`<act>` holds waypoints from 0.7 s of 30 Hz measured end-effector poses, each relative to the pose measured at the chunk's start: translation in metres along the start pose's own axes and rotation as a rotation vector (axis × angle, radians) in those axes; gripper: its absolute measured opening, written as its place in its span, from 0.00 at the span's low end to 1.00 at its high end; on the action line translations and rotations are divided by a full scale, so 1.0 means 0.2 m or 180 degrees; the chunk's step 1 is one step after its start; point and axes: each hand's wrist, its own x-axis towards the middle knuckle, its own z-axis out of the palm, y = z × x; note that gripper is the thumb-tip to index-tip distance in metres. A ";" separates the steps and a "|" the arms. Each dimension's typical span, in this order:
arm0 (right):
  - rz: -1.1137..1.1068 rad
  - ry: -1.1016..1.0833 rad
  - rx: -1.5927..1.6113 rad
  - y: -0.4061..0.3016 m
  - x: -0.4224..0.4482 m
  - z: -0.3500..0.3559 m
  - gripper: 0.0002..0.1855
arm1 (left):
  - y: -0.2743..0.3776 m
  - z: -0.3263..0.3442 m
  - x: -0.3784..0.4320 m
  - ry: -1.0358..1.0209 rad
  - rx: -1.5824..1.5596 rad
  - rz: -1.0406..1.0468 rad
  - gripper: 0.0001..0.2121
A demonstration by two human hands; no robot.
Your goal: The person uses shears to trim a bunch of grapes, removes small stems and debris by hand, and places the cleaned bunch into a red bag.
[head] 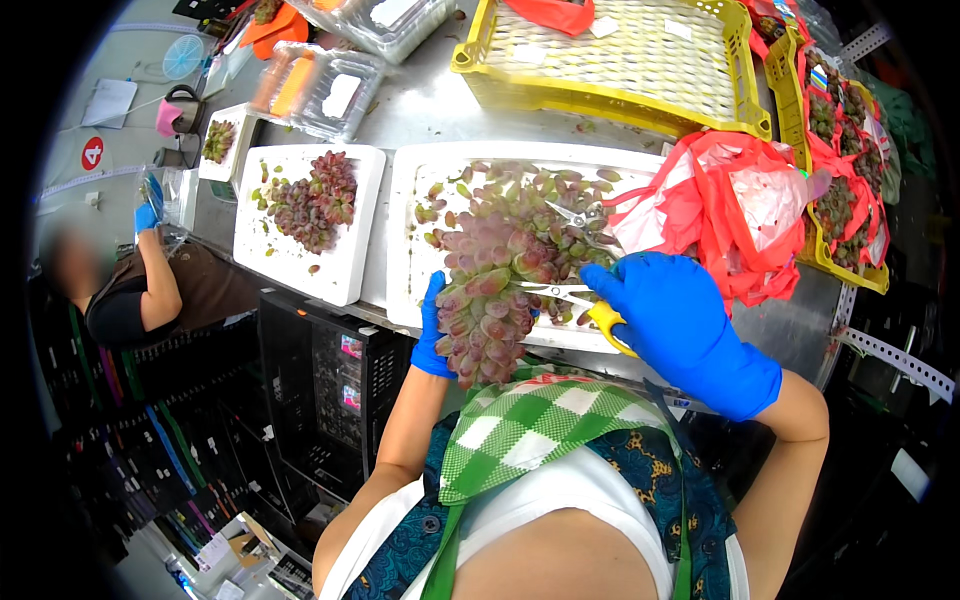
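Observation:
My left hand (pixel 432 334), in a blue glove, is shut on a large bunch of reddish-green grapes (pixel 487 322). It supports the bunch from behind and the left, above the table's front edge, and its other fingers are mostly hidden by the fruit. My right hand (pixel 679 322), also gloved in blue, grips yellow-handled scissors (pixel 562 292). Their metal blades reach into the right side of the bunch. Beyond the bunch, a white foam tray (pixel 405 225) bears loose grapes (pixel 480 180) and a second pair of scissors (pixel 568 214) lying on them.
Left of the tray is another foam tray (pixel 247 255) with grapes (pixel 311 206). Clear plastic clamshells (pixel 345 97), a yellow crate (pixel 585 97) and a red-and-white plastic bag (pixel 712 202) stand behind. A crate of grapes (pixel 795 112) is at right. A co-worker (pixel 161 292) is at left.

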 end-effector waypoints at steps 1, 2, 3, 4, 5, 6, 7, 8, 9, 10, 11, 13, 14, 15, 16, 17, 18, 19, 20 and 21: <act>-0.0060 0.0038 -0.0038 0.00 0.01 -0.01 0.21 | 0.00 0.00 0.00 0.0056 0.0013 0.0038 0.30; -0.0120 0.0076 -0.0077 0.00 0.01 -0.01 0.19 | 0.00 0.01 0.00 0.0054 0.0012 0.0035 0.30; -0.0113 0.0077 -0.0080 0.00 0.02 -0.02 0.19 | 0.00 0.01 0.00 0.0024 -0.0086 0.0010 0.30; -0.0176 0.0084 -0.0097 0.00 0.03 -0.03 0.18 | 0.00 0.01 0.00 -0.0005 -0.0184 -0.0015 0.30; -0.0240 0.0089 -0.0114 0.00 0.03 -0.03 0.16 | 0.00 0.02 0.00 -0.0009 -0.0184 -0.0020 0.30; -0.0242 0.0091 -0.0112 0.00 0.04 -0.03 0.16 | 0.00 0.03 0.00 -0.0123 -0.0311 -0.0066 0.30; -0.0294 0.0129 -0.0123 0.00 0.04 -0.03 0.16 | 0.00 0.03 -0.01 -0.0236 -0.0438 -0.0112 0.31; -0.0347 0.0167 -0.0134 0.00 0.05 -0.03 0.16 | 0.00 0.03 -0.01 -0.0234 -0.0437 -0.0109 0.31; -0.0344 0.0167 -0.0136 0.00 0.05 -0.04 0.16 | 0.00 0.02 -0.01 -0.0281 -0.0390 -0.0141 0.31; -0.0358 0.0105 -0.0121 -0.01 0.06 -0.04 0.16 | 0.00 0.02 -0.02 -0.0328 -0.0344 -0.0173 0.31; -0.0372 0.0043 -0.0106 -0.01 0.06 -0.05 0.15 | 0.00 0.02 -0.02 -0.0330 -0.0344 -0.0175 0.31; -0.0421 0.0182 0.0031 -0.01 0.06 -0.04 0.10 | -0.01 0.02 -0.03 -0.0023 -0.0282 -0.0114 0.31; -0.0467 0.0319 0.0168 0.00 0.06 -0.03 0.05 | -0.01 0.03 -0.03 -0.0024 -0.0281 -0.0114 0.31; -0.0467 0.0319 0.0167 0.00 0.06 -0.02 0.05 | -0.01 0.02 -0.02 -0.0114 -0.0324 -0.0145 0.31; -0.0526 0.0333 0.0207 0.01 0.06 -0.02 0.05 | -0.01 0.02 -0.02 -0.0204 -0.0367 -0.0176 0.31; -0.0585 0.0347 0.0247 0.01 0.06 -0.02 0.05 | -0.01 0.02 -0.02 -0.0206 -0.0366 -0.0178 0.31; -0.0585 0.0354 0.0244 0.01 0.06 -0.02 0.05 | -0.01 0.01 -0.02 -0.0068 -0.0285 -0.0173 0.31; -0.0536 0.0176 -0.0001 0.01 0.06 -0.02 0.09 | -0.01 0.00 -0.02 0.0070 -0.0204 -0.0168 0.31; -0.0485 -0.0002 -0.0245 0.00 0.06 -0.02 0.14 | -0.01 -0.01 -0.01 0.0066 -0.0197 -0.0168 0.31; -0.0481 0.0002 -0.0248 0.01 0.06 -0.02 0.14 | -0.02 -0.02 -0.01 0.0160 -0.0160 -0.0156 0.32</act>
